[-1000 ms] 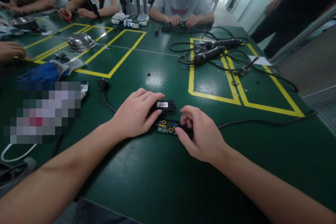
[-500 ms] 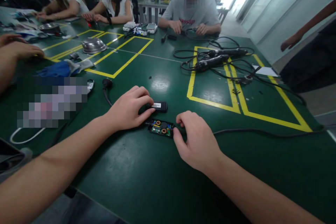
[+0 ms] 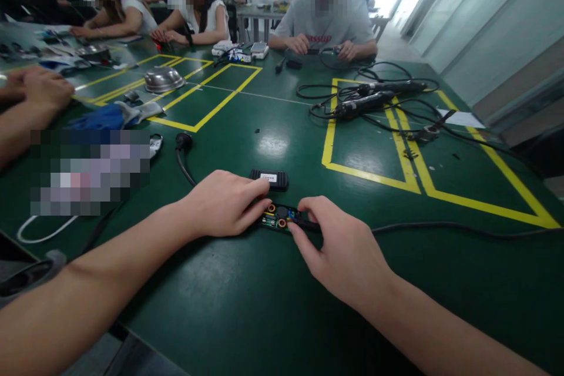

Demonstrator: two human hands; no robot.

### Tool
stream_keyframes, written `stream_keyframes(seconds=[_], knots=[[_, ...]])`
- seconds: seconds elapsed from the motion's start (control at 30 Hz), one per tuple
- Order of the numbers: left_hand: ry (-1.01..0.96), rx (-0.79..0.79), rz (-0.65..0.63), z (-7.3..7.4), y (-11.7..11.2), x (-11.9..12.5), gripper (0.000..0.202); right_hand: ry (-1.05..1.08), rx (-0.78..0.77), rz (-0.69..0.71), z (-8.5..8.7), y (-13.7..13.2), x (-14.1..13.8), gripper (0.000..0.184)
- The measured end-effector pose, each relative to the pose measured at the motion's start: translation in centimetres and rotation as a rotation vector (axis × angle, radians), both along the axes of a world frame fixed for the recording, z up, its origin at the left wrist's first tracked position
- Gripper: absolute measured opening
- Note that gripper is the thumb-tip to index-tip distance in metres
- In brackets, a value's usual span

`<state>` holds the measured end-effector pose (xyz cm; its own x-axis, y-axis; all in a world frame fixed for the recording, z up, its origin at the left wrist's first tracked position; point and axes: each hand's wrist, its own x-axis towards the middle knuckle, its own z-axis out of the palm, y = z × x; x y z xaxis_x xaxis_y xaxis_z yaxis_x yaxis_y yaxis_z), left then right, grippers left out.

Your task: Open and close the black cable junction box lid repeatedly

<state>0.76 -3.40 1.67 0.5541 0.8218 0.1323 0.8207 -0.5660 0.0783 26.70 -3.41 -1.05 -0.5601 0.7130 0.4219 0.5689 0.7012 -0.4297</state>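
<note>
In front of me a small green circuit board (image 3: 282,217) with copper-ringed coils and coloured wires lies in an open black casing on the table. My left hand (image 3: 227,202) pinches its left end, the thumb and fingers covering that end. Just behind lies the matching black cover (image 3: 277,181) with a white label, beside my left fingertips. At the board's right end, my right hand (image 3: 337,238) has thumb and index finger closed about the black cable (image 3: 311,225) where it meets the casing. The cable (image 3: 423,227) runs on to the right.
Black electric screwdrivers (image 3: 363,104) with tangled cords lie at the back right among yellow tape lines. A plug (image 3: 184,141), blue gloves (image 3: 99,117) and a metal bowl (image 3: 164,79) are to the left. Another person's hands (image 3: 44,91) rest at left; someone sits opposite (image 3: 324,23).
My left hand has come down from the black cover to the board's left end. My right fingers have shifted onto the cable end. The view has turned slightly.
</note>
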Motion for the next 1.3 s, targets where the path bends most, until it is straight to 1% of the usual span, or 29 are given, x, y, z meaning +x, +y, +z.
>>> stream_keyframes(seconds=[0.1, 0.2, 0.27, 0.4, 0.57, 0.67, 0.8, 1.0, 1.1, 1.3], knots=[[-0.079, 0.021, -0.004, -0.4, 0.1, -0.5, 0.03, 0.048, -0.008, 0.012, 0.3, 0.2, 0.3, 0.01], [-0.108, 0.015, 0.005, -0.5, 0.2, -0.9, 0.03, 0.088, -0.013, 0.042, 0.6, 0.7, 0.8, 0.021], [-0.088, 0.001, 0.032, -0.5, 0.3, -1.1, 0.027, 0.084, 0.006, 0.041, 0.7, 1.1, 1.1, 0.023], [-0.051, -0.033, 0.052, -0.4, 0.4, -1.2, 0.025, 0.072, 0.029, 0.045, 0.5, 1.5, 1.6, 0.017], [-0.022, -0.053, 0.058, -0.5, 0.4, -1.0, 0.03, 0.01, 0.031, 0.066, 0.4, 1.2, 1.7, 0.026], [-0.02, -0.059, 0.072, -0.1, 0.4, -0.8, 0.028, -0.031, 0.03, 0.061, 0.3, 1.2, 1.7, 0.028], [-0.009, -0.049, 0.054, 0.7, 0.2, -0.3, 0.025, -0.037, 0.11, 0.069, 0.0, 1.4, 1.7, 0.033], [0.075, -0.046, 0.055, 1.0, 0.0, 0.7, 0.022, -0.075, 0.125, 0.04, -0.3, 1.2, 1.6, 0.03], [0.108, -0.05, 0.064, 1.0, 0.0, 1.1, 0.021, -0.095, 0.117, 0.068, -0.3, 1.2, 1.7, 0.026], [0.103, -0.086, 0.075, 0.9, 0.0, 1.0, 0.024, -0.105, 0.131, 0.15, -0.3, 1.3, 1.9, 0.03]])
